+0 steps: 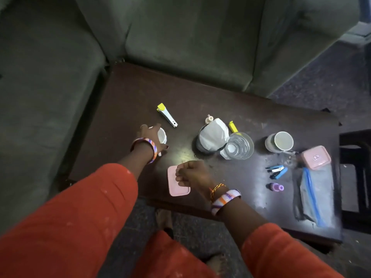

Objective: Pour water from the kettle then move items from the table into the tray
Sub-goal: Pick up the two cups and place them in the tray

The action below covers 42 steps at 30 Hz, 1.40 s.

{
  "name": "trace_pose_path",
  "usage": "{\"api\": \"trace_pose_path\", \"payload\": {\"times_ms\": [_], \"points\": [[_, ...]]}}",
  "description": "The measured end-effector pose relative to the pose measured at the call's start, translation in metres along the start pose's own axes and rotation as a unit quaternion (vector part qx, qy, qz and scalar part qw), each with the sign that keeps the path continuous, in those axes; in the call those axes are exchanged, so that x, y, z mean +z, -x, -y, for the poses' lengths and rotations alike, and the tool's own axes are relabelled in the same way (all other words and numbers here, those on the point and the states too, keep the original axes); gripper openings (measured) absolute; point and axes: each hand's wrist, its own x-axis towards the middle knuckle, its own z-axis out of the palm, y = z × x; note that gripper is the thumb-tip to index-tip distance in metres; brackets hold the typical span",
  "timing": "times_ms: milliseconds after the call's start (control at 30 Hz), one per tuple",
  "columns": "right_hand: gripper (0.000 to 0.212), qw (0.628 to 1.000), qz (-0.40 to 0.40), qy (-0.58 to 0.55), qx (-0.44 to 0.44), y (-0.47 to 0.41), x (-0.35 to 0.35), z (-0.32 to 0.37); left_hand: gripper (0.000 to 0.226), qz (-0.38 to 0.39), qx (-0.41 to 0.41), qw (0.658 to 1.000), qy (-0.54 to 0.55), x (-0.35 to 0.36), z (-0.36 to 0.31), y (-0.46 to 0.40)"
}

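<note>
Two hands work here: my left hand curls its fingers round the small white cup far left on the desk, while my right hand, fist-curled, rests on the near pink lid.

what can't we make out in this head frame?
- Left hand covers most of the white cup; its contents are hidden.
- Right hand hides part of the pink lid; whether it touches is unclear.
- White cloth drapes the dark vessel; kettle or not, can't tell.
- Label on the pink box: too small.
</note>
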Motion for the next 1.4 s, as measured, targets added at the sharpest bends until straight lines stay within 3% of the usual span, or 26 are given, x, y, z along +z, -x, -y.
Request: {"api": "trace_pose_path", "payload": {"times_ms": [200,300,400,500,667,767,933,1200,1400], "points": [[0.027,0.998,-0.042,-0.021,-0.037,0.031,-0.030,0.013,0.061,-0.070,0.052,0.996,-0.010,-0.014,-0.015,0.022],[0.027,0.982,-0.136,-0.055,-0.117,0.060,-0.070,0.028,0.065,-0.128,0.118,0.985,-0.005,-0.044,-0.053,0.042],[0.026,0.921,-0.315,0.085,-0.212,0.065,-0.130,0.034,0.066,-0.173,0.208,0.963,-0.002,-0.074,-0.113,0.058],[0.024,0.870,-0.389,0.218,-0.211,0.059,-0.185,0.044,0.066,-0.155,0.271,0.950,-0.001,-0.079,-0.173,0.069],[0.077,0.827,-0.306,0.455,-0.124,0.026,-0.257,0.050,0.065,-0.088,0.296,0.950,-0.044,-0.025,-0.253,0.065],[0.091,0.809,-0.250,0.529,-0.066,-0.001,-0.278,0.039,0.065,-0.073,0.288,0.952,-0.071,0.007,-0.275,0.059],[0.050,0.805,-0.202,0.545,-0.118,-0.012,-0.294,0.023,0.067,-0.074,0.267,0.955,-0.102,0.033,-0.291,0.060],[0.056,0.846,-0.272,0.415,-0.195,0.078,-0.332,0.018,0.063,-0.090,0.276,0.946,-0.146,0.035,-0.322,0.114],[0.048,0.811,-0.330,0.439,-0.203,0.190,-0.375,0.027,0.064,-0.090,0.355,0.917,-0.161,0.051,-0.364,0.190]]}}
